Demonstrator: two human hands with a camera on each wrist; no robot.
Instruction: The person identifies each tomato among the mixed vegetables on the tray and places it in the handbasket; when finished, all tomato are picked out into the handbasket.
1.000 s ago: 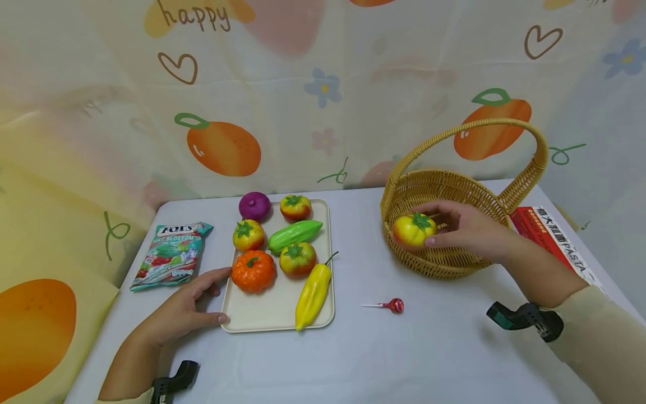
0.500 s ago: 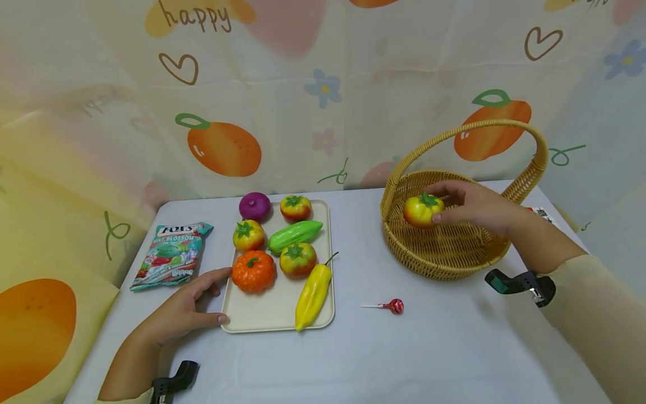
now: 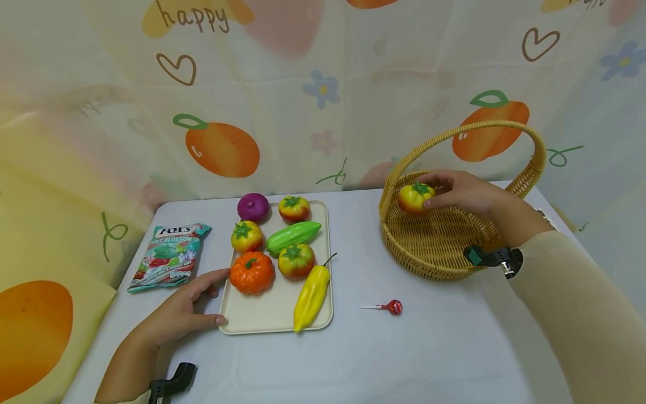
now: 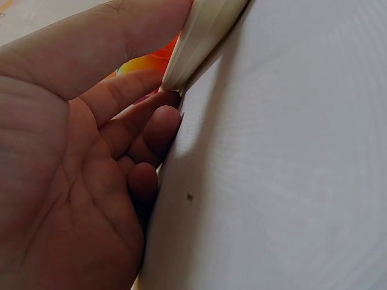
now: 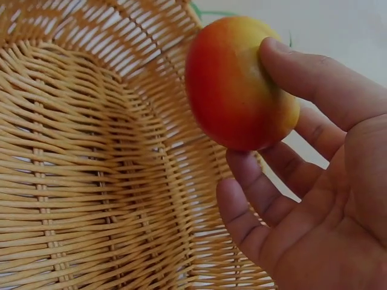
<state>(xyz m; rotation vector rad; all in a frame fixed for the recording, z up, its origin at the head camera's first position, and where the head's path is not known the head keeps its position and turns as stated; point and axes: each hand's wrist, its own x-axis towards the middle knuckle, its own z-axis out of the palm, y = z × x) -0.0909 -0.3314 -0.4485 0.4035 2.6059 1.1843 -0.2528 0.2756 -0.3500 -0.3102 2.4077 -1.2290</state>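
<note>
My right hand (image 3: 466, 193) pinches a yellow-and-red toy tomato (image 3: 415, 200) with a green leafy top. It holds the tomato over the inside of a wicker basket (image 3: 424, 264), near the back left wall. In the right wrist view the thumb and fingertips press the tomato (image 5: 236, 84), with the woven wall beside it. My left hand (image 3: 176, 311) touches the left edge of a cream tray (image 3: 247, 322) with thumb and forefinger. On that tray are an orange pumpkin (image 3: 252, 273), a green vegetable (image 3: 294, 237), a yellow pepper (image 3: 312, 298), a purple onion (image 3: 254, 207) and three similar tomatoes (image 3: 296, 261).
A FOX'S candy bag (image 3: 170, 257) lies left of the tray. A red lollipop (image 3: 393, 307) lies between tray and basket, nearer the front. The basket's tall arched handle (image 3: 464, 132) rises over its opening. A printed cloth (image 3: 282, 90) hangs behind the table.
My right hand has carried the tomato from the basket's front left side back and up, deeper over the basket's interior. The left hand and the tray have stayed in place.
</note>
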